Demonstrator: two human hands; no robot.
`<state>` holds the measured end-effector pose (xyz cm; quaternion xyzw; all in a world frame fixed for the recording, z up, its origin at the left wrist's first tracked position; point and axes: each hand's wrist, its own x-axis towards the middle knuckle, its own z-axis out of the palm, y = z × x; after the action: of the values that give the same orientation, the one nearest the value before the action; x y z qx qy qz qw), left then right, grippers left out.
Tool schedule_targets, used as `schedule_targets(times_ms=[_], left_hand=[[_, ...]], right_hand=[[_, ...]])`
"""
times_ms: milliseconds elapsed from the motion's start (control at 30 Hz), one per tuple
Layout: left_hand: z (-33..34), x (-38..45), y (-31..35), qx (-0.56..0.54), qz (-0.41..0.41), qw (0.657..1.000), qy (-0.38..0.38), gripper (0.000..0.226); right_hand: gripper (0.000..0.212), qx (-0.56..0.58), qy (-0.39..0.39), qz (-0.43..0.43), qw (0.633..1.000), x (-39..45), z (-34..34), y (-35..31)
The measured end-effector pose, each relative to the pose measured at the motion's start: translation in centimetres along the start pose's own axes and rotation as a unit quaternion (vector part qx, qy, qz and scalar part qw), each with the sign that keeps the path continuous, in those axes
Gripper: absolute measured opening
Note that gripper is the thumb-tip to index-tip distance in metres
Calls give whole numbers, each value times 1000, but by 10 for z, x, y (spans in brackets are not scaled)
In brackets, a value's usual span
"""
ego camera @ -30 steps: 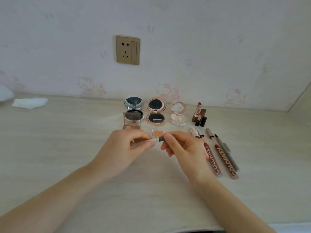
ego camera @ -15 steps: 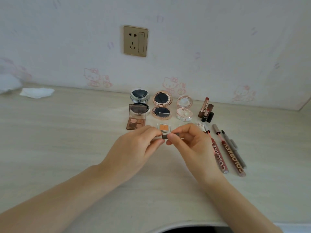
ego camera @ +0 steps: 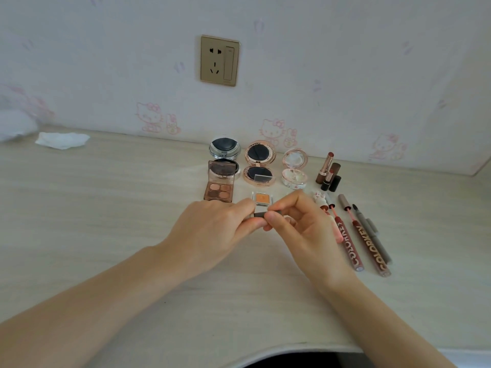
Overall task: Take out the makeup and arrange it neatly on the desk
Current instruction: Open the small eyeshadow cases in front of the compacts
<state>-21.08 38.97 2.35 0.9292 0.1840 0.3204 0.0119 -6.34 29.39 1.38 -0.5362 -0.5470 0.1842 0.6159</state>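
Small dark grey stick-shaped makeup piece [ego camera: 259, 214] sits pinched between our two hands, long axis running 9 to 3 o'clock. Our left hand [ego camera: 210, 229] grips its 9 o'clock end, our right hand [ego camera: 303, 229] pinches the 3 o'clock end; both equally near, fingertips almost meeting. Held just above the pale wood-grain desk [ego camera: 106, 208].

At 12 o'clock, just beyond: small orange pan in clear case [ego camera: 262, 200]. At 11: brown four-shade eyeshadow palette [ego camera: 220, 191]. At 3: dark red printed lip gloss tubes [ego camera: 358, 243]. We judge any laying-down spot near these is tight.
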Motion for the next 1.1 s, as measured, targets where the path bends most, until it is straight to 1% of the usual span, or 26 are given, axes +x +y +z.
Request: schedule_targets(times_ms=[100,200,300,433,567,667,733,833,933,1000,1100], left_hand=[[1,-1,-3,-2,-12,1000,-24,38],[3,-2,-5,-7,-19,999,-37,49],[5,-3,-6,-8,-19,999,-44,52],[6,-4,-8,-7,-23,998,-53,54],[4,-2,-9,-14,-44,997,-60,56],[0,-1,-9,-37,-37,997,-58,51],[-2,0,-8,-34,-29,997,-57,49],[-1,-1,-6,-17,-27,998,-58,50],[-2,-1,-7,-14,-10,999,-46,44],[-2,-1,-10,-22,3,999,-36,35],[0,-1,-14,-14,4,999,-38,22]], right_hand=[[5,-4,-6,-4,1000,-1,0,0],[6,-7,-8,-7,1000,-2,0,0],[6,-9,-13,-9,1000,-2,0,0],[4,3,-20,-10,1000,-2,0,-1],[6,7,-12,-18,1000,-3,1,-1],[7,28,-14,-9,999,-3,0,-1],[11,31,-12,8,999,-3,0,-2],[14,-49,-1,19,999,-3,-1,0],[18,-162,16,-7,987,-5,-1,3],[27,-246,35,-48,967,-6,-3,4],[27,-341,53,-93,934,-4,-7,6]])
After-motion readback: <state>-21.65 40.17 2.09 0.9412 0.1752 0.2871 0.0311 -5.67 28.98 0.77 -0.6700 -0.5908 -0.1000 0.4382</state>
